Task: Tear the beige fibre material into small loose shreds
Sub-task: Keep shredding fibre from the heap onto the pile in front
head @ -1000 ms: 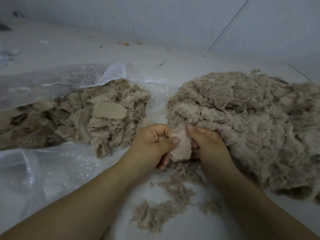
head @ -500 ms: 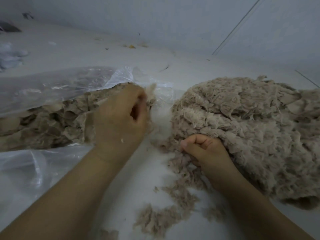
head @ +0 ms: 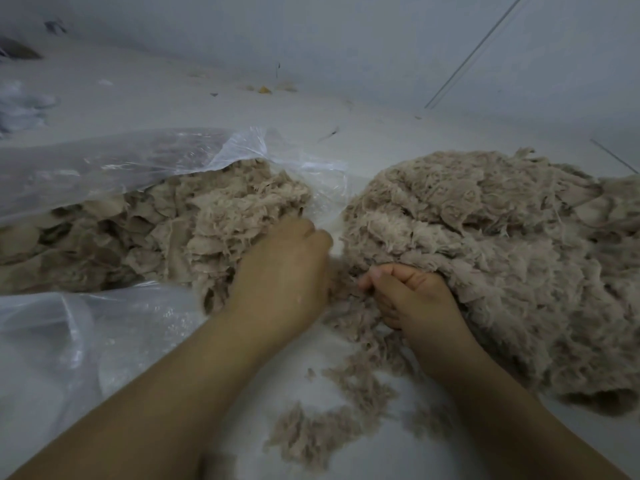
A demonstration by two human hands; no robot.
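left hand [head: 282, 271] curling beside bagged fibre [head: 194, 223], grip hidden | right hand [head: 412, 296] pinching shreds at shredded pile [head: 485, 258] edge | risk: strands clinging, dragging floor scraps [head: 332, 403] wider

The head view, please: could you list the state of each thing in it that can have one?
plastic bag: open, lying on its side, holding beige pieces.
bagged pieces: coarse, flat scraps.
shredded pile: loose, fluffy, heaped.
stray shreds: scattered.
left hand: curled at the bag's mouth; hold hidden.
right hand: gripping fibre at the pile's edge.
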